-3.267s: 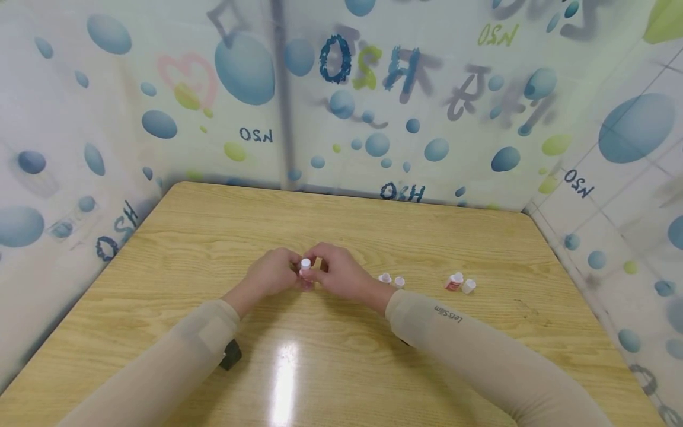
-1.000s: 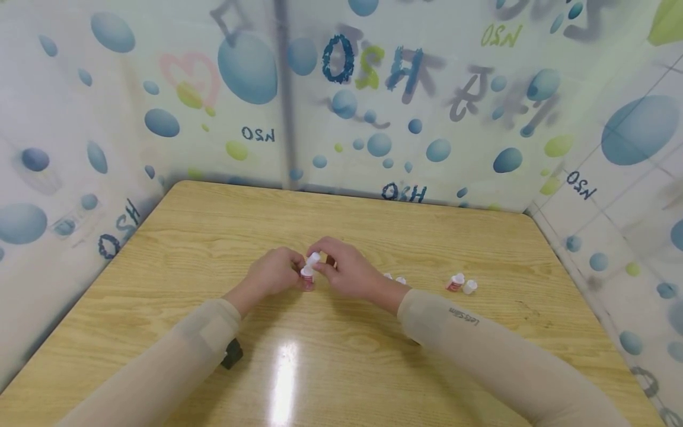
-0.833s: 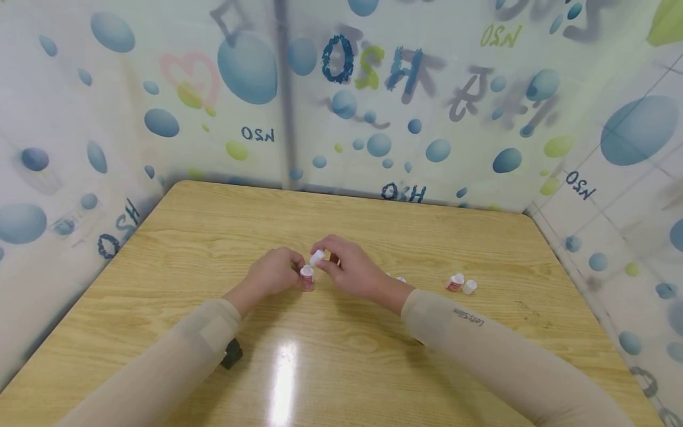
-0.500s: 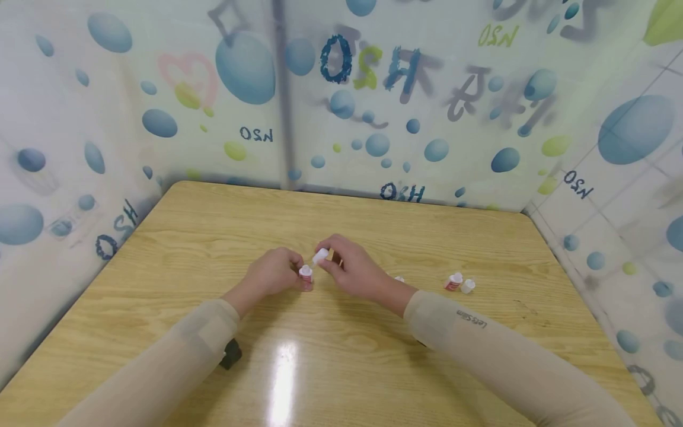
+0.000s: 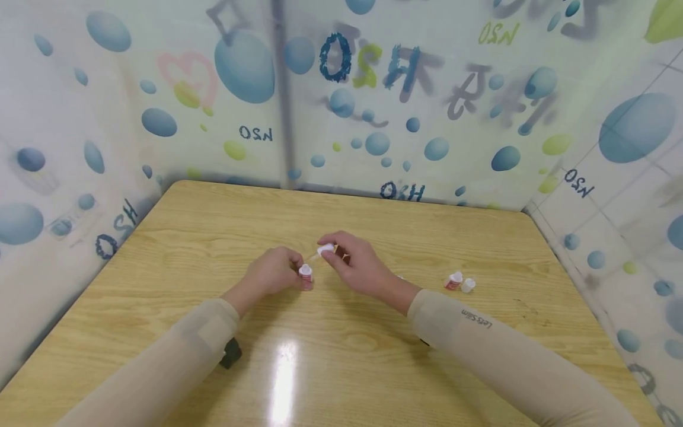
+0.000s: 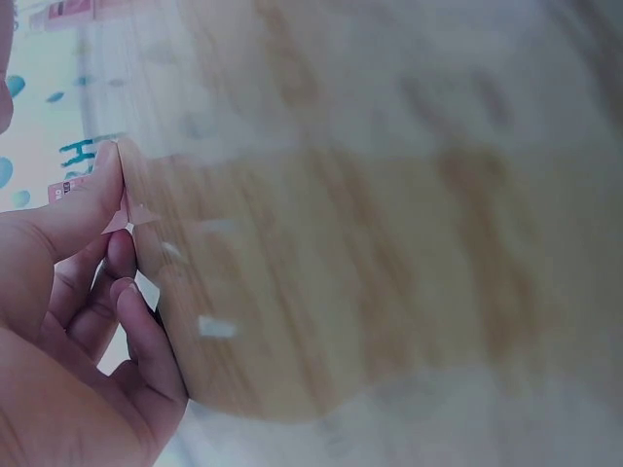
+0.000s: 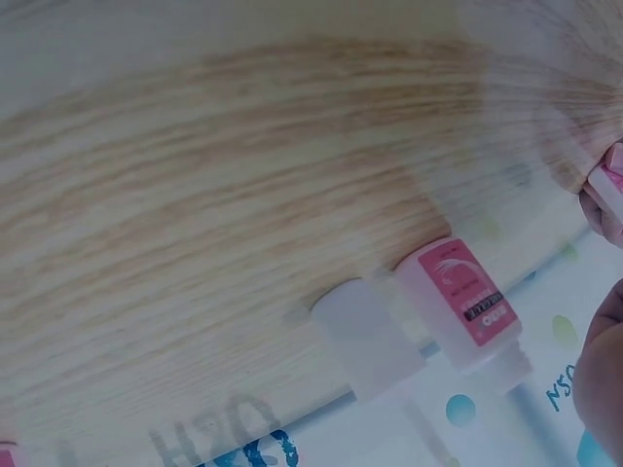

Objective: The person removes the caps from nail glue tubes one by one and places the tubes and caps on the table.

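Observation:
Near the table's middle, my left hand (image 5: 271, 273) pinches a small white bottle (image 5: 306, 274) with a red label, standing upright, its nozzle top uncapped. In the left wrist view, part of that bottle's pink label (image 6: 66, 188) shows behind the thumb. My right hand (image 5: 357, 267), a little farther right and higher, holds a white cap (image 5: 326, 249) between thumb and fingers. The cap is tilted, and a thin stem points from it down toward the bottle. The right wrist view catches only part of my right hand (image 7: 602, 389) at its edge.
Another pink-labelled bottle (image 7: 462, 297) stands uncapped beside a white cap (image 7: 368, 336), mostly hidden behind my right wrist in the head view. Farther right are one more open bottle (image 5: 454, 281) and its cap (image 5: 468, 285). A dark block (image 5: 230, 354) lies by my left sleeve.
The cap has come off the bottle in my left hand. My right hand has carried it up and to the right, tilting it. The left hand and bottle have stayed in place.

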Tool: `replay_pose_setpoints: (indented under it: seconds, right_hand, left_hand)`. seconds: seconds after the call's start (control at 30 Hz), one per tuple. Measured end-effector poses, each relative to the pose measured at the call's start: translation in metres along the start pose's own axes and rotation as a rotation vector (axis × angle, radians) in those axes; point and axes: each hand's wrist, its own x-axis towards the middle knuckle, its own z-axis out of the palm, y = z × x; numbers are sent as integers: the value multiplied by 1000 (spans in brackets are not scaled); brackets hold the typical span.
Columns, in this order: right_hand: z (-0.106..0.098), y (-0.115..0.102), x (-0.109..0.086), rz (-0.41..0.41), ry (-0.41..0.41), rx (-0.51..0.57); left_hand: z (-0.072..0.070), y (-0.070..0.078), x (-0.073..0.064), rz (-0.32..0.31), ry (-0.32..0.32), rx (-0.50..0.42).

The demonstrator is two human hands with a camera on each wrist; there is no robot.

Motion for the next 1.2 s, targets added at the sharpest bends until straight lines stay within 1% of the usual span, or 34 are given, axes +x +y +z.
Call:
replay_pose_setpoints:
  seconds: [0.1,0.27,0.33,0.47,0.6,0.73,0.83,1.0,1.2]
  right_hand:
    - [-1,-1,-1,49,13,43]
    - [-1,0,-1,181,44,180]
    - [-2,0,-1,211,58,212]
    - [-3,-2,0,212,70,191]
    - [-1,-1,0,204,72,134]
    - [3,2,-1,175,53,89]
    - [7,3,-2,170,34,87]
    - [11,3,-4,231,27,115]
    - [15,5,-5,353,34,132]
  left_hand:
    - [0,0,0,-2,-2,4]
    - [-1,1,0,-12,-5,7]
    - [-1,1,0,-14,-8,6]
    - [-1,1,0,-11,-6,10]
    - [0,-1,0,4,6,22]
    - [0,-1,1,13,9,24]
    - [1,-2,2,11,6,24]
    - [1,-2,3,29,6,37]
    - [1,-4,4,43,5,37]
